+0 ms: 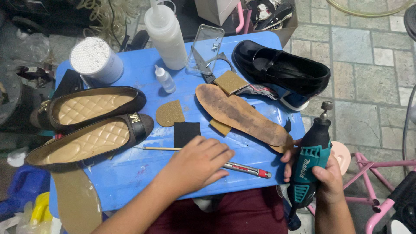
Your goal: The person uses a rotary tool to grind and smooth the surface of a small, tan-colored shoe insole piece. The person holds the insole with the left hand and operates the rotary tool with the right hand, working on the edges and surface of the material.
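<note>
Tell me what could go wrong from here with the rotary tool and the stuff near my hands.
1. The rotary tool sits in the right hand at the blue table's edge, its tip bare and pointing up; it might catch the worn insole overhanging beside it.
2. The left hand rests over a utility knife; if its blade is out, a cut is possible.
3. The small dropper bottle stands among loose pieces and could tip.

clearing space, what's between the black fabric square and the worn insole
In the head view, only a small tan scrap lies between the black fabric square and the worn insole; otherwise bare blue table.
</note>
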